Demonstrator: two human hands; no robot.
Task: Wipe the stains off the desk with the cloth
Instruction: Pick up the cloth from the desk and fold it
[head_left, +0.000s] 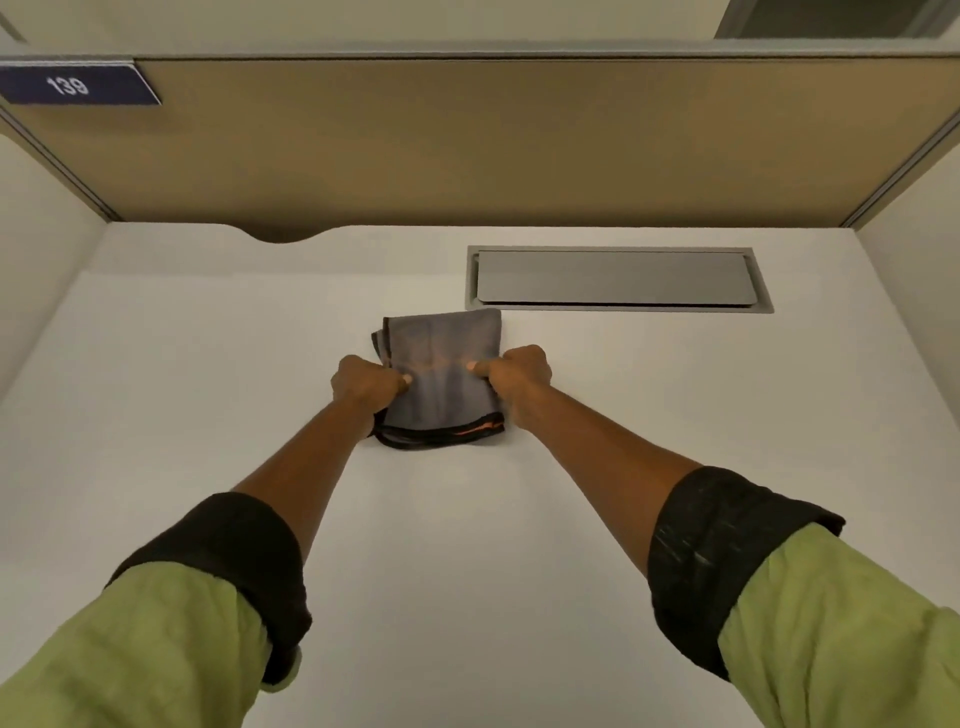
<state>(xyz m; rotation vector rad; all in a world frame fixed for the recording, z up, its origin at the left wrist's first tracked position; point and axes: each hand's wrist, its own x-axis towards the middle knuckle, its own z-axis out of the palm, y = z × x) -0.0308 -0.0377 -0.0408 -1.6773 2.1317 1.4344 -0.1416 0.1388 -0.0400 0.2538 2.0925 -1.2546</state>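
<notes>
A folded grey cloth (441, 371) with a dark hem and an orange streak lies flat on the white desk (208, 364), near its middle. My left hand (366, 384) grips the cloth's left edge, thumb pressed on top. On the opposite edge my right hand (519, 371) holds it the same way. Both arms reach straight forward, sleeves rolled up. I can make out no stains on the desk surface.
A grey metal cable flap (615, 278) is set flush in the desk behind and to the right of the cloth. A tan partition (467, 145) closes the back, with white side panels left and right. A blue plate reading 139 (72, 85) is at the upper left.
</notes>
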